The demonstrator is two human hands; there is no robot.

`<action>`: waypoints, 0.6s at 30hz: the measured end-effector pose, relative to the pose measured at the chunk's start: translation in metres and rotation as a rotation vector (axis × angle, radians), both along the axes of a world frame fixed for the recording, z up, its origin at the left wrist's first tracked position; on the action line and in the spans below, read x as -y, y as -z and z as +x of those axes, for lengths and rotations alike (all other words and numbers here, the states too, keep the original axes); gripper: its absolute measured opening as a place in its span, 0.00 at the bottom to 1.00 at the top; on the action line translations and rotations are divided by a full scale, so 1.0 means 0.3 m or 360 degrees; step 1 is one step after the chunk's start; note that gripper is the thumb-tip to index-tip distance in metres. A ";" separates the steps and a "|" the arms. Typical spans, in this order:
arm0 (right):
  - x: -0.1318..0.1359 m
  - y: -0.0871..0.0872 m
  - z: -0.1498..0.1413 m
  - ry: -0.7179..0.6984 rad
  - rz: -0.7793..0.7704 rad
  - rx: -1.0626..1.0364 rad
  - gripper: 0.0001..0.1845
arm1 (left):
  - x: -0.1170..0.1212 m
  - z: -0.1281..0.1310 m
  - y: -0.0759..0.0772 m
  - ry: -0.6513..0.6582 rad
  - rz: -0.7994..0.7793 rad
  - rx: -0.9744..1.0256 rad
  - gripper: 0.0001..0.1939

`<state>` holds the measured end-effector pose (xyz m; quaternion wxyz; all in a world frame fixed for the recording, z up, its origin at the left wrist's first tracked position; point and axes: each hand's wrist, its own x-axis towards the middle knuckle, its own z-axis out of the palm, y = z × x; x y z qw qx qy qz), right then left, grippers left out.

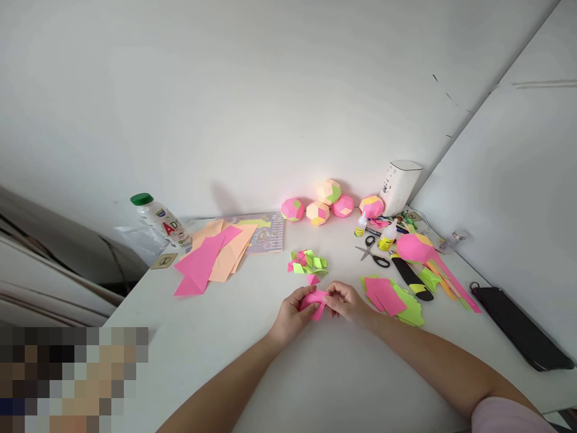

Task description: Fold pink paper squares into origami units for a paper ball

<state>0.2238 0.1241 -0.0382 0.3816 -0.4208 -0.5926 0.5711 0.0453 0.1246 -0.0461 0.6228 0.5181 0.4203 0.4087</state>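
Between my two hands is a small piece of pink paper, partly folded and partly covered by fingers. My left hand pinches its left side, thumb on top. The fingers of my right hand close on its right edge. Just beyond the hands lie a small pink folded piece and a pile of green and pink folded paper units. Pink paper squares rest on green paper sheets to the right of my right hand.
Faceted paper balls sit along the wall. At right are scissors, glue bottles, a cutter knife and a black phone case. Pink and peach sheets, a notebook and a white bottle stand left.
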 end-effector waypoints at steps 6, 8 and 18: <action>-0.002 0.004 -0.001 0.0012 0.0028 -0.0011 0.14 | -0.002 -0.001 0.001 -0.0008 0.0062 -0.0036 0.17; -0.002 0.003 -0.001 0.0004 0.0041 -0.0011 0.14 | 0.000 0.000 -0.006 0.0023 0.0132 -0.0070 0.15; -0.005 0.003 0.002 0.0055 -0.0012 -0.0113 0.16 | 0.016 0.005 -0.031 0.0159 0.0124 -0.0105 0.15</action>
